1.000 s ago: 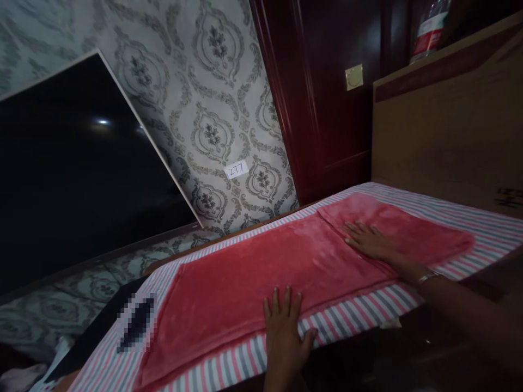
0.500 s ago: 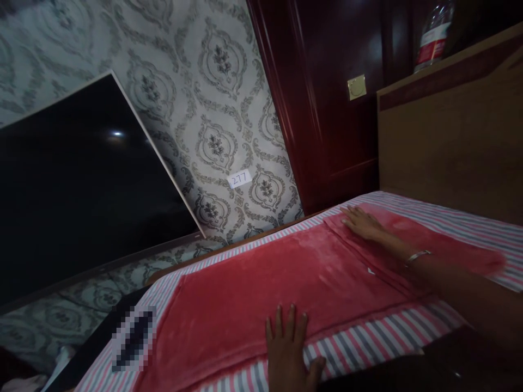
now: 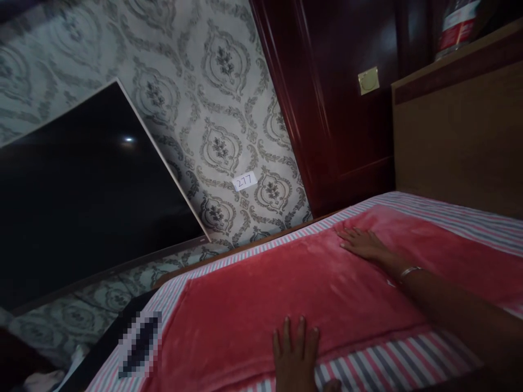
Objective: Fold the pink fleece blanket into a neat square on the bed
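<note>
A red plush blanket (image 3: pixel 253 305) lies spread over a striped pink, grey and white sheet (image 3: pixel 368 362). My left hand (image 3: pixel 296 354) rests flat at the blanket's near edge, fingers spread, with the thumb over the stripes. Farther off, my right hand (image 3: pixel 363 243) lies flat on the blanket's upper middle, fingers stretched toward the left; a bracelet (image 3: pixel 411 270) circles that wrist. A small white tag (image 3: pixel 391 282) shows on the fabric beside the right wrist. Part of the blanket's right side is hidden under my right forearm.
A dark television screen (image 3: pixel 93 201) stands against the patterned wallpaper (image 3: pixel 220 147), where a paper label reading 277 (image 3: pixel 244 181) is stuck. At the back right are a dark red door panel (image 3: pixel 347 125), a brown board (image 3: pixel 457 130) and a bottle (image 3: pixel 457 27). A blurred-out patch (image 3: pixel 141 345) sits at lower left.
My right hand has shifted slightly nearer across the blanket, and the fold beside it now looks flattened. The right part of the blanket reaches farther right. The view has moved a little.
</note>
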Demonstrator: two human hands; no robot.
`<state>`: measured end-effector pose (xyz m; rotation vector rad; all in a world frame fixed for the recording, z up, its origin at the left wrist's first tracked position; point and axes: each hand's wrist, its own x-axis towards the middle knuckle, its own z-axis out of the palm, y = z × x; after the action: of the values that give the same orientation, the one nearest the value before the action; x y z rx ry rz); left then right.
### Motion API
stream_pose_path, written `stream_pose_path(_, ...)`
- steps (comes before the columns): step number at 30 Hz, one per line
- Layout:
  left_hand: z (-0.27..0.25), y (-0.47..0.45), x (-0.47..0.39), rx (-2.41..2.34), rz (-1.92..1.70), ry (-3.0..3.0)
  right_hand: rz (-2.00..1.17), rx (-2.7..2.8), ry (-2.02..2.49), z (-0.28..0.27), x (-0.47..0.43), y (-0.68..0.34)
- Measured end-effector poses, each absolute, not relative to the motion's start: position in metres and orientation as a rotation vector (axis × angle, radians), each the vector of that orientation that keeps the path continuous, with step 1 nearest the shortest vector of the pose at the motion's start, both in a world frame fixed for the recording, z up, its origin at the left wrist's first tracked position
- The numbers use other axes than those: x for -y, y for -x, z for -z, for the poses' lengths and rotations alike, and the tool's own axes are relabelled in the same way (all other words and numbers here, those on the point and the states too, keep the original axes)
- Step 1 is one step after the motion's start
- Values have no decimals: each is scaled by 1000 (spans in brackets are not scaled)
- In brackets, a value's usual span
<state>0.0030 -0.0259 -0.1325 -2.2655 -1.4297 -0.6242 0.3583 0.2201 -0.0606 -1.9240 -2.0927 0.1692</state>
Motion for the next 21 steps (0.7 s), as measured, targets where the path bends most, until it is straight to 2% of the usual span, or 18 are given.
stream_pose_path(14,96,-11,46,1551,699,2473,81,2118,1852,72,-155,-306)
stream_pose_path(21,79,-27,61,1755,653,2654,139,2286,1636,112,-113,-267)
